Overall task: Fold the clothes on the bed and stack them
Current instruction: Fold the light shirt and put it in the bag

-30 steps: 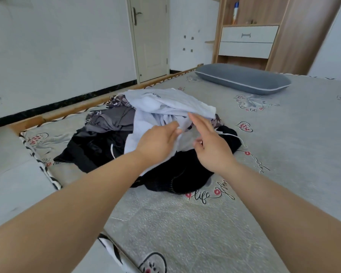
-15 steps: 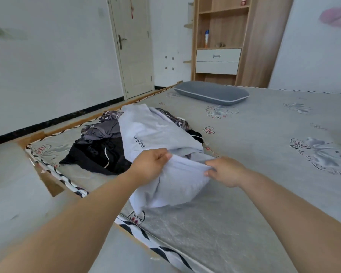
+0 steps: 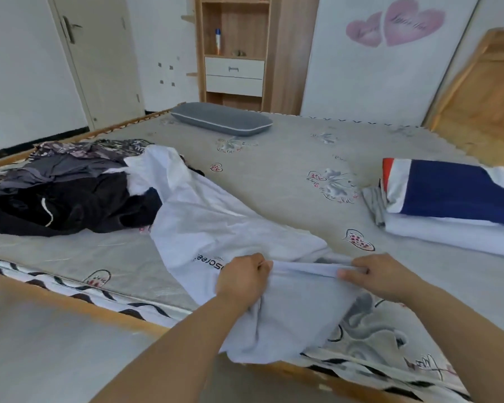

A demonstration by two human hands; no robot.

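The head view took in a pale-walled bedroom with a closed door (image 3: 99, 53) at eleven o'clock, a wooden shelf unit (image 3: 234, 50) with two white drawers at twelve, and two pink hearts (image 3: 396, 24) on the wall at one o'clock. A wide bed (image 3: 288, 158) with a grey printed cover filled the middle, its wooden frame running along the near edge, and a grey pillow (image 3: 221, 119) lay at its far side at twelve o'clock.

At nine o'clock an unfolded heap of dark clothes (image 3: 64, 196) rested on the cover, black pieces in front and grey and patterned ones behind. At three o'clock sat a folded stack (image 3: 454, 210), a navy, white and red piece on top of white ones.

A white shirt (image 3: 216, 228) with dark lettering stretched from the heap's right edge down toward six o'clock, its far end touching the dark clothes and its near end drooping over the bed's edge. The left hand (image 3: 242, 279) was closed in a fist on the shirt's cloth just right of the lettering. The right hand (image 3: 381, 274), at five o'clock, pinched the same fold of cloth between thumb and fingers. The fold ran taut between the two hands, which stood apart and roughly level.
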